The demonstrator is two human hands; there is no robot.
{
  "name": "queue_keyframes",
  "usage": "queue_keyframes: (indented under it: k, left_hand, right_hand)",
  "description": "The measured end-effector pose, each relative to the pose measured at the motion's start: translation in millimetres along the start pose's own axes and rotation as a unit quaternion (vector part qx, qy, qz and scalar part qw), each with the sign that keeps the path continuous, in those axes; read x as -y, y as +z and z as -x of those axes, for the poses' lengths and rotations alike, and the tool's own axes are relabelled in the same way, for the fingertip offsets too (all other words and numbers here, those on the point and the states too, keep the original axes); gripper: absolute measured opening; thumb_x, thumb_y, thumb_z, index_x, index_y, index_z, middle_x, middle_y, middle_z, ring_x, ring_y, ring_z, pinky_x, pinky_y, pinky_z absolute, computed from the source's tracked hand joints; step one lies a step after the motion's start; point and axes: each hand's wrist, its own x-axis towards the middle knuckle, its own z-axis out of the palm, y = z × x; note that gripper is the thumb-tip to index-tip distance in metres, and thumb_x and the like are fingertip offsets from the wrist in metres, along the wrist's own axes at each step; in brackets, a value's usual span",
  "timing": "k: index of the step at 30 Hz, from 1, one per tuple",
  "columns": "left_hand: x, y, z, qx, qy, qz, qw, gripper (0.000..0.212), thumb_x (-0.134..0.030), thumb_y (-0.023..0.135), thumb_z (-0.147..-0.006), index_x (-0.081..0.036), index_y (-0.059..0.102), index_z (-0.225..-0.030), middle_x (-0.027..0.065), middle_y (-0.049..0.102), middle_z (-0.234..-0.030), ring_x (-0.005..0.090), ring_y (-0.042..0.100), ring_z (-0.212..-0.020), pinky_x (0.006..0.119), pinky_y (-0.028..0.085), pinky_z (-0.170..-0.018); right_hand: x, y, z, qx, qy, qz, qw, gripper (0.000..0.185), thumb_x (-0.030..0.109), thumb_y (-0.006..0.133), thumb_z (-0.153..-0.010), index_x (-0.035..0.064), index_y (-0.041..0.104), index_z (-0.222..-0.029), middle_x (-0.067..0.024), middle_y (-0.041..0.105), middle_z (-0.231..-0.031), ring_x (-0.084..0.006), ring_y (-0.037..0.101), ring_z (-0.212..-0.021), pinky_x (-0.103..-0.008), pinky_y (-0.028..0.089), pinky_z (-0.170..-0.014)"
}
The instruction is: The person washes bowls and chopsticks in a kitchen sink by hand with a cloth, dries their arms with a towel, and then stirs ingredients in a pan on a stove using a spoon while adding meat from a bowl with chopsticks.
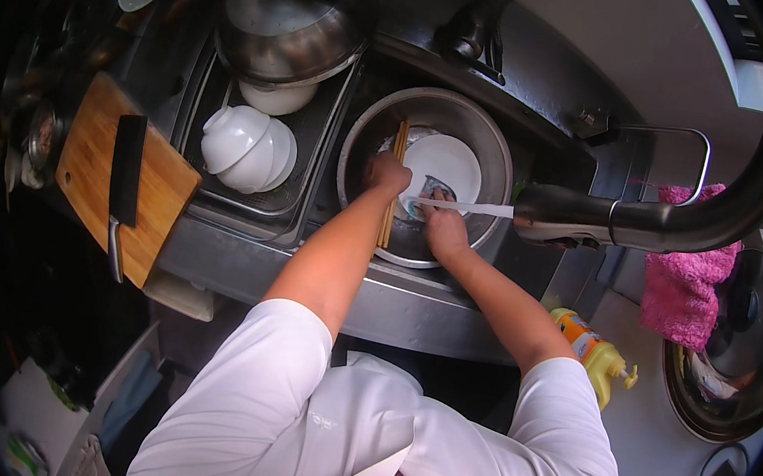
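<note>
My left hand (389,172) is closed around a bundle of wooden chopsticks (401,141) over a round steel basin (498,146). The sticks run up and down the view, past both sides of the fist. My right hand (447,231) is to the right of them, with a dark grey cloth (439,186) at its fingers. Under that cloth a white plate (447,156) rests in the basin. A stream of water (485,209) runs from the pull-out faucet head (558,216) across the fingers of my right hand, towards the chopsticks.
Stacked white bowls (241,146) and a large steel bowl (284,39) fill a drain rack (279,213) on the left. A cleaver (128,169) lies on a wooden cutting board (94,152). At right are a yellow pump bottle (595,361), a pink towel (681,297) and a pan lid (734,366).
</note>
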Motion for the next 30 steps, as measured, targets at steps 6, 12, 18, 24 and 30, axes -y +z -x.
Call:
queue_keyframes:
  k: [6,12,18,24,30]
  left_hand:
    - [-10.2,-20.6,-0.4,0.069,0.013,0.056,0.996,0.046,-0.030,0.079,-0.073,0.003,0.067,-0.102,0.0249,0.069,-0.102,0.0365,0.067,-0.102,0.043,0.054,-0.087]
    - [-0.1,-29.1,40.2,-0.109,0.088,0.067,0.988,0.047,-0.021,0.078,-0.078,0.004,0.055,-0.110,0.0227,0.068,-0.096,0.0370,0.067,-0.091,0.045,0.054,-0.082]
    - [-31.8,-32.6,102.6,0.070,0.151,-0.014,0.986,0.045,-0.016,0.064,-0.089,-0.002,0.051,-0.129,0.0268,0.048,-0.133,0.0442,0.061,-0.104,0.048,0.051,-0.092]
    - [-19.4,20.6,105.7,0.242,-0.336,0.429,0.803,0.076,-0.032,0.065,-0.093,-0.011,0.023,-0.152,0.0221,0.019,-0.156,0.0496,0.033,-0.135,0.061,0.034,-0.109]
    - [-14.5,41.8,129.0,0.197,-0.292,0.589,0.727,0.061,-0.032,0.055,-0.099,-0.013,0.028,-0.150,0.0163,0.030,-0.153,0.0405,0.037,-0.136,0.057,0.028,-0.114]
  right_hand:
    - [-36.3,-34.4,-71.7,-0.189,-0.057,0.003,0.980,0.028,0.003,0.056,-0.081,0.0032,0.063,-0.107,-0.0167,0.056,-0.130,-0.0372,0.049,-0.125,-0.0441,0.046,-0.098]
    - [-52.5,-19.1,-46.5,-0.219,0.055,0.039,0.973,0.054,0.009,0.062,-0.081,0.0071,0.046,-0.132,-0.0236,0.040,-0.143,-0.0453,0.055,-0.113,-0.0483,0.051,-0.092]
    - [-65.8,-44.4,-82.6,0.065,0.199,0.027,0.977,0.050,0.030,0.069,-0.077,0.0051,0.062,-0.120,-0.0225,0.062,-0.118,-0.0409,0.066,-0.098,-0.0475,0.054,-0.084]
    - [-117.2,43.8,-27.4,-0.054,0.134,-0.370,0.918,0.047,0.045,0.074,-0.074,0.0030,0.074,-0.096,-0.0184,0.071,-0.089,-0.0290,0.067,-0.082,-0.0386,0.051,-0.081]
    - [-26.0,-105.2,21.4,0.010,0.399,-0.226,0.888,0.041,0.027,0.069,-0.069,-0.0063,0.071,-0.094,-0.0283,0.069,-0.096,-0.0406,0.068,-0.095,-0.0432,0.053,-0.085]
